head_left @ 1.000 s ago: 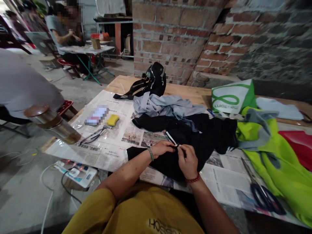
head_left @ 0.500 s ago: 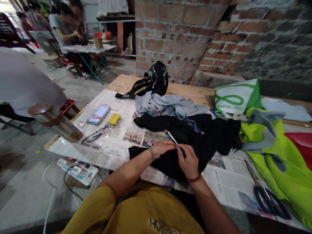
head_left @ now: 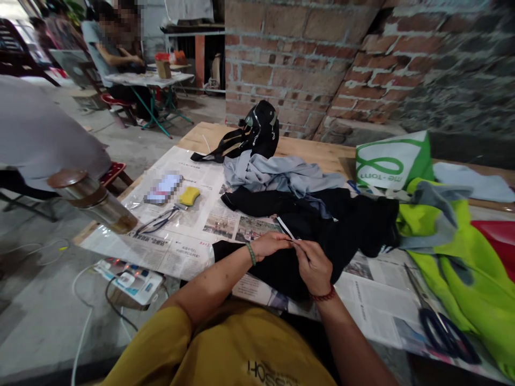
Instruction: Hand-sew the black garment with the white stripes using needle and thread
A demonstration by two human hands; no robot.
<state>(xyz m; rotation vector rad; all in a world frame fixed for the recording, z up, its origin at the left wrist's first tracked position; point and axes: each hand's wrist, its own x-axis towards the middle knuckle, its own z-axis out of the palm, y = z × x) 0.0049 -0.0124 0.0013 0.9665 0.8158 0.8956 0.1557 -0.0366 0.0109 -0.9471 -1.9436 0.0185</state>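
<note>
A dark black garment [head_left: 277,271] lies spread over the newspaper in front of me, part of it under my forearms. My left hand [head_left: 274,244] comes in from the left, its fingers pinched on the garment's edge. Facing it, almost fingertip to fingertip, my right hand [head_left: 316,264] is closed on the same edge. A narrow white strip [head_left: 284,227] runs up and left from between the fingertips; I cannot tell whether it is sewn to the garment. Whatever small thing the fingertips may hide is too small to make out.
Large scissors [head_left: 442,327] lie at the right by a yellow-green garment [head_left: 454,257]. Left are a tumbler [head_left: 94,201], a yellow sponge [head_left: 189,196], snips [head_left: 161,219] and a phone [head_left: 164,187]. Behind are grey cloth [head_left: 277,171], a black bag [head_left: 263,128] and a green-white bag [head_left: 392,161].
My right hand has turned slightly, its fingers now lying more level against the left fingertips. My left hand stays nearly still, and the garment lies as before.
</note>
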